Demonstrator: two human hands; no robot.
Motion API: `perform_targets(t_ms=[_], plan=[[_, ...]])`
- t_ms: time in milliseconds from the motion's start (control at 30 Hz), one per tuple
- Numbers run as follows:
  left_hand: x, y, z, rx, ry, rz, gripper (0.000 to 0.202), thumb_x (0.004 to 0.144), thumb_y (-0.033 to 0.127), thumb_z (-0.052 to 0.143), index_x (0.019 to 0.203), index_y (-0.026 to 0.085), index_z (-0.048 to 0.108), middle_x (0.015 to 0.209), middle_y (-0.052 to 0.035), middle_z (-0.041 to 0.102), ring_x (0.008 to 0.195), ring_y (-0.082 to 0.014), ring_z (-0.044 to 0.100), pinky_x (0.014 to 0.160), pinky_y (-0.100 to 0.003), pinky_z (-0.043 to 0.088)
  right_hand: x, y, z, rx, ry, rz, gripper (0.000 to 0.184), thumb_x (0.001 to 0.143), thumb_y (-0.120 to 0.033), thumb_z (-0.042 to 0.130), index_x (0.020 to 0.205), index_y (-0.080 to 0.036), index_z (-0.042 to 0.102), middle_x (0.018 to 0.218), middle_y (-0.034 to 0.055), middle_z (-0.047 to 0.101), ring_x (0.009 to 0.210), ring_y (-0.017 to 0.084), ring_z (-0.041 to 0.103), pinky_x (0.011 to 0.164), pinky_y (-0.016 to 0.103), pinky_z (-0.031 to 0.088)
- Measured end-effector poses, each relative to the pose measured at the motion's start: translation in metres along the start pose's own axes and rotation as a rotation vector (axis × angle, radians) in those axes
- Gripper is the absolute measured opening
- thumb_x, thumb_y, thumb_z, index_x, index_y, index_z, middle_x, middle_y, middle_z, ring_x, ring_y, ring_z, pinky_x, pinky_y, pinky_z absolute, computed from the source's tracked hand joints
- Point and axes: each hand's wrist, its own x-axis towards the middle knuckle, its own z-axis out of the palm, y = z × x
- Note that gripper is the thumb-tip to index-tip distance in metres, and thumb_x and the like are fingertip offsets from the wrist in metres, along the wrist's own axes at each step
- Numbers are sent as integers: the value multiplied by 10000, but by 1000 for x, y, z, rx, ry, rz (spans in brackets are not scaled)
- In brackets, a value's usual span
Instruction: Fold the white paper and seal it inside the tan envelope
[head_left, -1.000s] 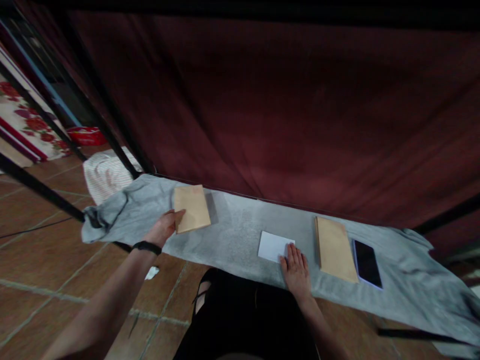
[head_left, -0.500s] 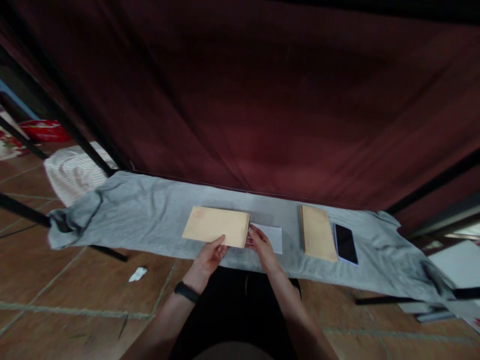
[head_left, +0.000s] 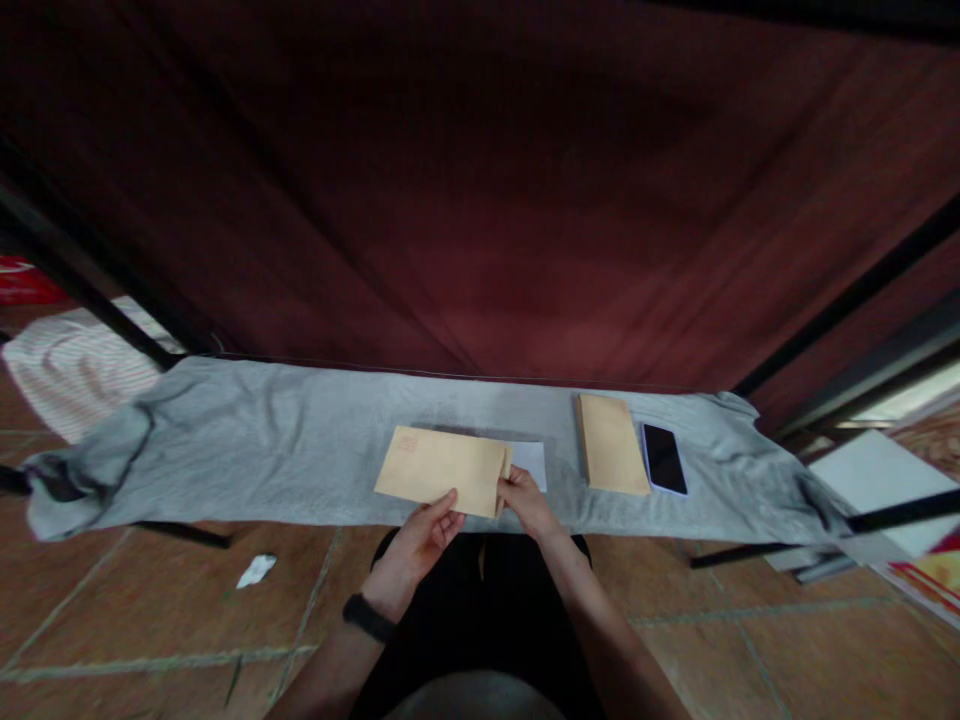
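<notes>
Both my hands hold one brown envelope (head_left: 439,466) just above the grey cloth (head_left: 247,450). My left hand (head_left: 420,540), with a black band on its wrist, grips the envelope's near long edge with fingers curled under it. My right hand (head_left: 525,500) pinches the envelope's right end, where the flap looks slightly parted. A white sheet of paper (head_left: 529,462) lies on the cloth right behind that end, partly covered by the envelope.
A stack of brown envelopes (head_left: 609,456) and a dark phone (head_left: 663,458) lie to the right on the cloth. A maroon curtain (head_left: 480,200) hangs behind. Black metal bars, a striped cloth (head_left: 67,365), a paper scrap (head_left: 255,571) and white boards (head_left: 877,475) sit on the tiled floor.
My left hand carried the envelope from the far left to the middle. My right hand left the white paper and took the envelope's right end. The camera turned right.
</notes>
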Motion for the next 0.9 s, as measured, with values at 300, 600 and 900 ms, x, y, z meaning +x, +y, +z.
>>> perform_targets(t_ms=[300, 600, 900], plan=[[-19, 7, -5, 1465, -136, 947, 672, 771, 326, 762, 1393, 279, 513, 1512, -115, 461, 1414, -327, 398, 1140, -524, 342, -18, 7, -32, -123, 84, -138, 247, 750, -396, 675, 904, -209, 723, 811, -8, 726, 762, 184, 648, 773, 309, 519], [-1, 40, 21, 2029, -347, 1199, 1119, 698, 460, 795, 1586, 249, 149, 1643, -168, 162, 1505, -393, 142, 1193, -621, 84, -43, -11, -42, -101, -37, -120, 283, 794, -444, 685, 956, -217, 735, 804, -2, 730, 818, 208, 672, 754, 326, 549], [-3, 30, 20, 2000, -305, 1258, 981, 736, 303, 706, 1575, 222, 204, 1454, -161, 451, 1387, -365, 375, 1202, -598, 129, -40, 0, -57, -200, 246, -125, 279, 791, -411, 622, 958, -198, 689, 793, 18, 709, 667, 168, 633, 629, 280, 515]])
